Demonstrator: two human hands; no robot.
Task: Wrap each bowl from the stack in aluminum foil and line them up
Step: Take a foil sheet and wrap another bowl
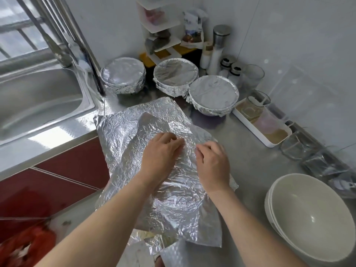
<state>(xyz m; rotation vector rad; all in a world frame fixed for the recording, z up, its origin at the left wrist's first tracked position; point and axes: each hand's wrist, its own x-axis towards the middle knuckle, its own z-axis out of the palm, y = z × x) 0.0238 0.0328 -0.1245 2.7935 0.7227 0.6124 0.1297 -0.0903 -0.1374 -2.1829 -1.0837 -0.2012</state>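
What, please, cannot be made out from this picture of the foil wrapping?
- Whatever lies under the foil: head view, the sheet covers it.
- Contents of the three wrapped bowls: foil hides them.
- Depth of the stack: nested, the top bowl hides the rest.
- Red thing, lower left: blurred, cut by the edge.

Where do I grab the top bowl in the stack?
Take the top bowl by its rim, coming from the left, thumb inside. It sits open side up, nested in the lower bowl, so probably only the rim offers a hold.
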